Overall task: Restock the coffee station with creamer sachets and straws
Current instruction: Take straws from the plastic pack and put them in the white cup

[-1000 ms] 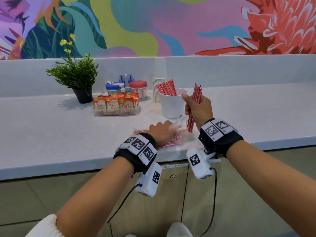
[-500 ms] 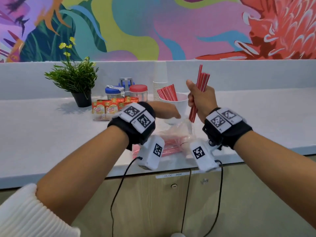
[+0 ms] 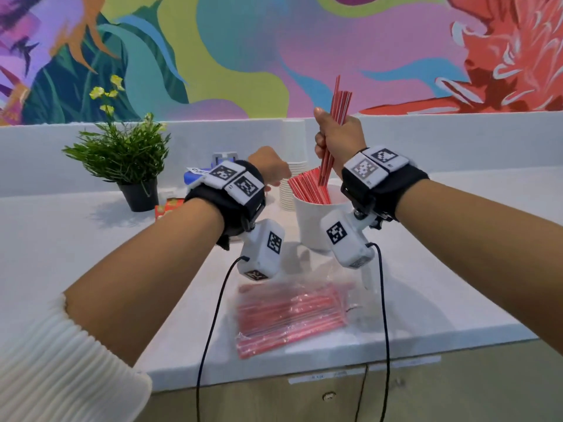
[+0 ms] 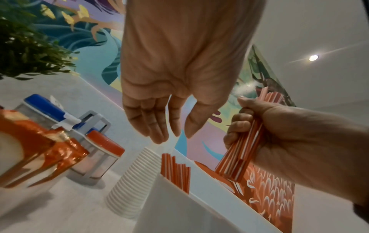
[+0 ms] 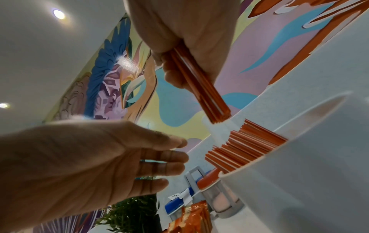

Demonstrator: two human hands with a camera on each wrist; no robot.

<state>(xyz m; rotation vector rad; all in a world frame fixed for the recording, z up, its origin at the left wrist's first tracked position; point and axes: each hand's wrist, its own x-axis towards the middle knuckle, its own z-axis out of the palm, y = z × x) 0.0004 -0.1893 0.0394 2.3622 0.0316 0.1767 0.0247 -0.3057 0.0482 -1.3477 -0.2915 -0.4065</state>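
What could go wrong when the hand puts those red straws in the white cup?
The right hand grips a bundle of red straws above the round white cup. Red straws already in the cup lean left, so new ones might catch on them and spill. One straw pokes above the bundle and may slip from the grip.

Red straws [image 3: 333, 126] upright above cup [image 3: 310, 220]

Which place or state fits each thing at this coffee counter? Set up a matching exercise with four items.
Things:
1. right hand
2. left hand
3. white cup
4. plastic bag

Places or states:
A. lies flat near the counter's front edge
B. grips a bundle of straws
C. open, holding nothing
D. stands upright with straws inside

Pairs: 1-B, 2-C, 3-D, 4-A
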